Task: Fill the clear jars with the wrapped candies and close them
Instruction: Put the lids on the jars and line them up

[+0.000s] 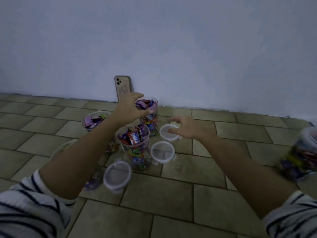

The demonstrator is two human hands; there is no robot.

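Left hand [127,109]: grasping the rim of the far jar [151,122] from the left side, thumb across the front of the opening.
Right hand [187,127]: released, fingers spread and half bent above the far lid [163,133]; contact with it not clear.
Far jar: clear, upright on the tiled floor [171,194], without lid, full to the top with wrapped candies [145,103], mostly purple, blue and red.
Middle jar [135,150]: clear, upright, open, just in front of the far jar, full of mixed wrappers, one red and blue with white letters on top.
Left jar [95,120]: open, partly behind the left forearm, purple wrappers inside.
Middle lid [162,152]: round, clear with white rim, flat on the floor beside the middle jar.
Near lid [117,174]: same kind, closest to the person.
Blurred jar [303,155]: at the right edge, filled, well apart from the others.
Phone [122,88]: upright against the wall [171,40], behind the left hand.
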